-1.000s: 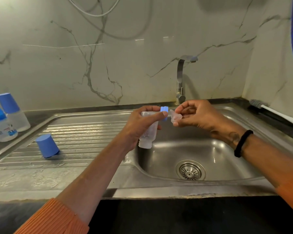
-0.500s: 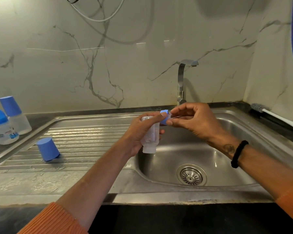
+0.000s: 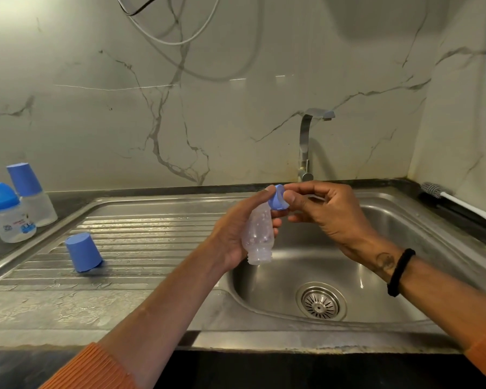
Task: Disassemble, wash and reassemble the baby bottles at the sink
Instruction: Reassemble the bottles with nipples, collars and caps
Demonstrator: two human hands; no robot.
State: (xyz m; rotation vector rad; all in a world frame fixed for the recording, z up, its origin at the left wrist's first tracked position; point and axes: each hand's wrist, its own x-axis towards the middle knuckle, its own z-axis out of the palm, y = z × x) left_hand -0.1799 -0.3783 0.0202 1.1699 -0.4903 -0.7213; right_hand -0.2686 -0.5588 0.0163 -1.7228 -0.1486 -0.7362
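- Head view is showing a person at a stainless steel sink (image 3: 152,237), holding a small clear plastic bottle body (image 3: 257,234) out over the basin, in front of the bent steel tap (image 3: 306,141).
- Left hand (image 3: 236,228) is curling round the bottle body, fingers behind it and palm beneath; the threaded mouth is pointing down and toward the person, and the base is tilting up and away.
- Blue plastic collar ring (image 3: 277,200) is sitting at the upper end of the bottle, between the left fingertips and the right hand (image 3: 328,214), which is pinching it with thumb and forefinger while the other fingers are curling loosely inward. Whether the right hand is also hiding a teat, I cannot tell.
- Droplets are clinging inside the bottle, so I am judging it wet and slippery; it is looking light and thin-walled, stiff enough for a firm wrap round the waist but not a hard squeeze.
- Collar ring is small, so I would be taking it by the rim with the fingertips, as the right hand is doing.
- Loose blue plastic cap (image 3: 82,255) is resting tilted on the ribbed drainer.
- Two capped clear baby bottles, a squat one (image 3: 10,217) and a taller one (image 3: 33,197), are standing on the dark counter left of the sink.
- White-handled bottle brush (image 3: 460,203) is lying at the right rim.
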